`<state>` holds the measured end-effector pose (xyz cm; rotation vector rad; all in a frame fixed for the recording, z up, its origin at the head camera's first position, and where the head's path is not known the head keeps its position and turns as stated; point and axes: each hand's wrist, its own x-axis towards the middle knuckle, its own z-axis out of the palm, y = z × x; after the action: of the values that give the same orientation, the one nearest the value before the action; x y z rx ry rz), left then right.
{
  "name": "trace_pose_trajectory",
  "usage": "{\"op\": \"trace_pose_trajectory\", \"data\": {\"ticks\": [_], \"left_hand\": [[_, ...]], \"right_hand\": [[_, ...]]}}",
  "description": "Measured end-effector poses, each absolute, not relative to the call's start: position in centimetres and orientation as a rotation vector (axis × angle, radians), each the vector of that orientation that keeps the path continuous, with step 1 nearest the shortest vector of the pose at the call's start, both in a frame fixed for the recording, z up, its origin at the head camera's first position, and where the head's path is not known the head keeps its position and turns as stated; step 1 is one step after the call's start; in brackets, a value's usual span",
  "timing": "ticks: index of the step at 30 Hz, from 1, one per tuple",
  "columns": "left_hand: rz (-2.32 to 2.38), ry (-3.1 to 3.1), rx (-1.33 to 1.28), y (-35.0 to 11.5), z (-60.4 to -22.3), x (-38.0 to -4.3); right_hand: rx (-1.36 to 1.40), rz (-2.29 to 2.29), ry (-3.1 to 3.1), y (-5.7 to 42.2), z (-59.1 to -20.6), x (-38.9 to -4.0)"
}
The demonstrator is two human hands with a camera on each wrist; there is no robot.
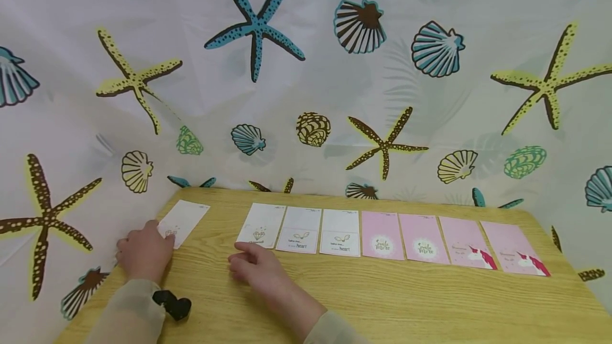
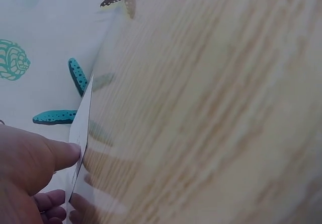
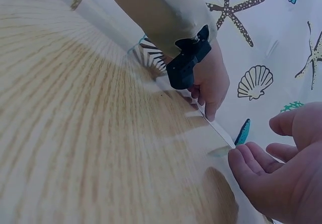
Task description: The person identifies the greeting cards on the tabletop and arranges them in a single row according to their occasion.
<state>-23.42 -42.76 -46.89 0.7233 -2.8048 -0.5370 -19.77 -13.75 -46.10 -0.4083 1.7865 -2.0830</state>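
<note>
A white card [image 1: 186, 219] with a small gold print lies tilted at the table's left end. My left hand [image 1: 145, 251] grips its lower part, thumb on the near edge and fingers on the far side. In the left wrist view, the card [image 2: 80, 128] appears nearly edge-on beside my thumb. My right hand [image 1: 263, 272] hovers just below a white card with a gold diamond [image 1: 260, 222], fingers relaxed and holding nothing; it hides that card's lower left corner. The right wrist view shows its fingers loosely bent, the palm [image 3: 297, 178] partly visible.
Rightward along the row lie two white "heart" cards [image 1: 298, 222], two pink "Smile More" cards [image 1: 382, 227] and two pink unicorn cards [image 1: 464, 238]. A shell-and-starfish curtain [image 1: 306, 94] borders the wooden table [image 1: 406, 307]. A black device [image 1: 173, 306] is on the left wrist.
</note>
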Motion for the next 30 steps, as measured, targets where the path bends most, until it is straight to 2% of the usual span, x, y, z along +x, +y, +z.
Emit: {"op": "trace_pose_trajectory", "data": {"ticks": [18,30], "left_hand": [[-0.899,-2.653,0.741,-41.8,-46.1,-24.3],[-1.022,-2.664,0.618,-38.8,-45.1,-25.7]], "right_hand": [[-0.382,-2.123,1.838,-13.0,-46.3,-20.8],[-0.441,-2.096,1.871,-11.8,-45.7,-21.5]]}}
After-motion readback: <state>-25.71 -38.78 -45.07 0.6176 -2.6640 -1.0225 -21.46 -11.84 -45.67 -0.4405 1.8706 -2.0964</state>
